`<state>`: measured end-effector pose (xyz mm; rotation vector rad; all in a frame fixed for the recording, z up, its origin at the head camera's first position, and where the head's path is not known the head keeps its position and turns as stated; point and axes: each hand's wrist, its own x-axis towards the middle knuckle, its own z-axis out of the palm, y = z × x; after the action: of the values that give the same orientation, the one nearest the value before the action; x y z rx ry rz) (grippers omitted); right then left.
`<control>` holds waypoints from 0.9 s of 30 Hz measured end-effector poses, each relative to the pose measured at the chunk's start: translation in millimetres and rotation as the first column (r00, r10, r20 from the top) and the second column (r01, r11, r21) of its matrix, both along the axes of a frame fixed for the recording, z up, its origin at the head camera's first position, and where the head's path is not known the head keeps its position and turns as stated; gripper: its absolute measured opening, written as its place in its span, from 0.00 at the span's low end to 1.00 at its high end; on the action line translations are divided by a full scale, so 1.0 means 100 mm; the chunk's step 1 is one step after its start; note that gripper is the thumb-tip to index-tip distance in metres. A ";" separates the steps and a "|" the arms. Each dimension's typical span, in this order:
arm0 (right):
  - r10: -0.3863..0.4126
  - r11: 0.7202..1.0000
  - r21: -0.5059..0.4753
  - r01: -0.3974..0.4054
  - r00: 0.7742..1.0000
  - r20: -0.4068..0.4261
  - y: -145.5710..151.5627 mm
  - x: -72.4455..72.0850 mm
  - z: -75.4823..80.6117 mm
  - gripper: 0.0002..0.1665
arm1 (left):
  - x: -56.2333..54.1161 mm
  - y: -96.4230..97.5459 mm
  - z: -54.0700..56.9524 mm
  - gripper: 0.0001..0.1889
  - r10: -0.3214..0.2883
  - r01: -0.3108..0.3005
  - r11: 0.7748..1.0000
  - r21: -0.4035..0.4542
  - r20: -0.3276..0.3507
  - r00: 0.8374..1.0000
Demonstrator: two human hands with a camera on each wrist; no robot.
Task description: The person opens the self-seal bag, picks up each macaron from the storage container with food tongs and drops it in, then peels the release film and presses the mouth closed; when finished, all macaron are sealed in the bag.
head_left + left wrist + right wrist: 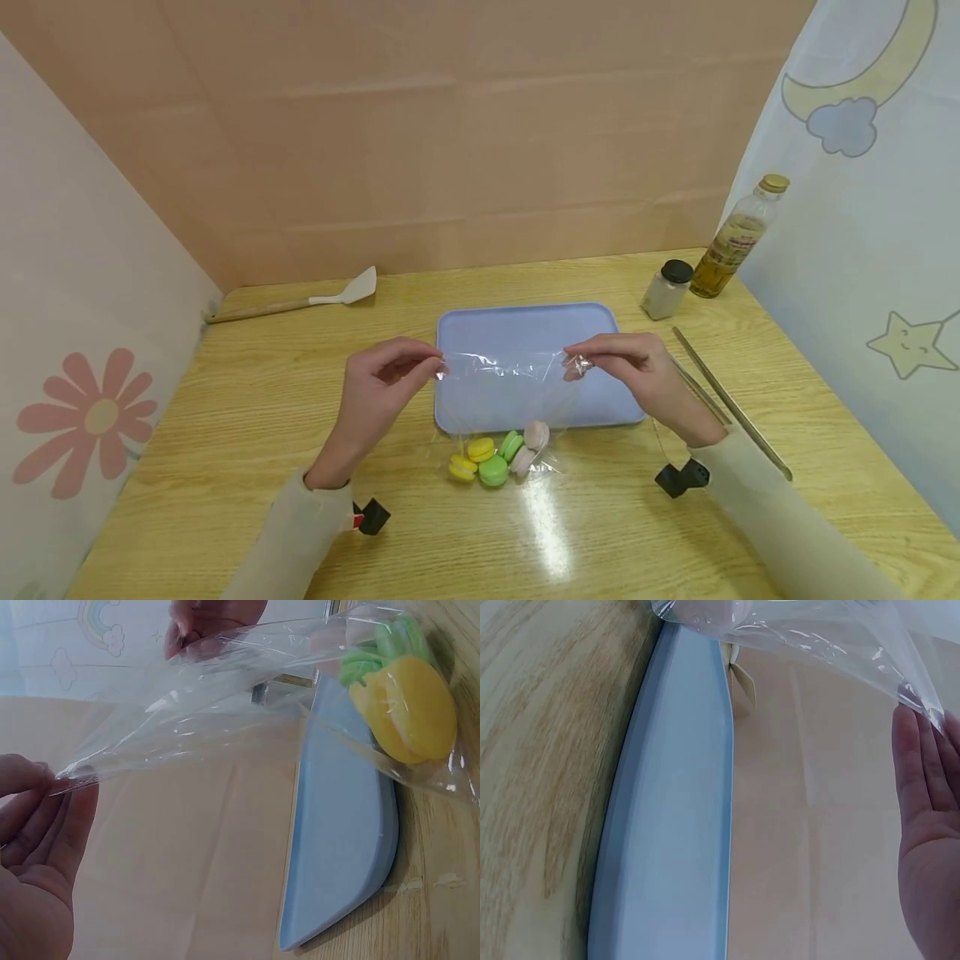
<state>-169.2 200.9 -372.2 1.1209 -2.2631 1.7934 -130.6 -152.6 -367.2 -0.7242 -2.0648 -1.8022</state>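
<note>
A clear plastic bag (502,392) stretches between my two hands, its upper edge held up over the near part of a blue tray (517,325). Several macarons lie in its lower end: yellow ones (482,450), green ones (493,471) and pale pink ones (536,435). My left hand (390,375) pinches the bag's left upper corner between thumb and fingers. At the right upper corner, my right hand (630,362) pinches the gathered film. In the left wrist view, a yellow macaron (409,709) shows through the bag, beside the tray (337,817).
Behind, at the left, lies a white spatula (356,287) with a wooden handle. A black-lidded jar (666,292) and an oil bottle (735,242) stand at the back right. Metal tongs (731,400) lie right of the tray, partly behind my right arm. Walls border the table.
</note>
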 end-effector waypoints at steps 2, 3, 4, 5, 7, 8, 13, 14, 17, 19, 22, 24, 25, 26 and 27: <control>0.004 1.000 -0.008 -0.003 1.000 0.007 -0.01 0.01 0.01 0.17 | 0.01 0.01 0.01 0.07 0.014 -0.014 1.000 -0.005 0.004 1.000; 0.007 1.000 -0.022 -0.006 1.000 0.016 -0.01 0.01 0.01 0.16 | 0.01 0.02 0.01 0.07 0.017 -0.017 1.000 -0.004 0.005 1.000; 0.008 0.999 -0.039 -0.007 0.999 0.031 -0.02 0.01 0.01 0.15 | 0.01 0.02 0.01 0.08 0.020 -0.020 1.000 -0.004 0.007 1.000; 0.010 0.998 -0.059 -0.007 0.999 0.049 -0.03 0.02 0.01 0.13 | 0.01 0.02 0.01 0.08 0.024 -0.024 1.000 -0.006 0.006 1.000; 0.002 0.996 -0.092 0.005 0.997 0.078 -0.05 0.02 0.00 0.10 | 0.01 0.03 0.01 0.08 0.031 -0.031 0.999 -0.010 0.000 1.000; -0.001 0.994 -0.111 0.011 0.996 0.093 -0.06 0.02 0.00 0.10 | 0.01 0.03 0.01 0.08 0.034 -0.034 0.999 -0.011 -0.003 0.999; -0.018 0.987 -0.156 0.038 0.992 0.127 -0.08 0.04 -0.02 0.10 | 0.01 0.05 0.00 0.08 0.057 -0.057 0.998 -0.016 -0.020 0.998; -0.023 0.987 -0.158 0.043 0.992 0.125 -0.09 0.04 -0.02 0.11 | 0.02 0.05 0.01 0.08 0.060 -0.060 0.998 -0.015 -0.022 0.998; -0.036 0.987 -0.154 0.053 0.993 0.113 -0.09 0.04 -0.03 0.10 | 0.02 0.05 0.02 0.08 0.069 -0.069 0.997 -0.020 -0.023 0.997; -0.044 0.987 -0.150 0.059 0.994 0.103 -0.09 0.03 -0.03 0.10 | 0.02 0.05 0.02 0.07 0.074 -0.075 0.997 -0.026 -0.022 0.997; -0.064 0.987 -0.142 0.076 0.994 0.088 -0.09 0.03 -0.03 0.10 | 0.02 0.05 0.03 0.07 0.081 -0.082 0.996 -0.036 -0.017 0.997; -0.082 0.986 -0.140 0.094 0.993 0.084 -0.09 0.03 -0.04 0.10 | 0.02 0.04 0.04 0.07 0.088 -0.089 0.995 -0.045 -0.015 0.996; -0.096 0.986 -0.132 0.106 0.992 0.078 -0.09 0.03 -0.04 0.10 | 0.02 0.04 0.04 0.07 0.090 -0.090 0.995 -0.044 -0.014 0.996; -0.107 0.985 -0.130 0.116 0.991 0.076 -0.09 0.03 -0.05 0.11 | 0.02 0.04 0.04 0.07 0.093 -0.094 0.995 -0.046 -0.014 0.996; -0.116 0.984 -0.129 0.124 0.991 0.072 -0.09 0.03 -0.05 0.11 | 0.03 0.04 0.04 0.07 0.096 -0.096 0.994 -0.047 -0.013 0.995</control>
<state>-166.4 192.4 -377.4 0.8973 -2.1556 1.9254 -128.0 -148.4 -362.9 -0.6341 -2.1045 -1.6997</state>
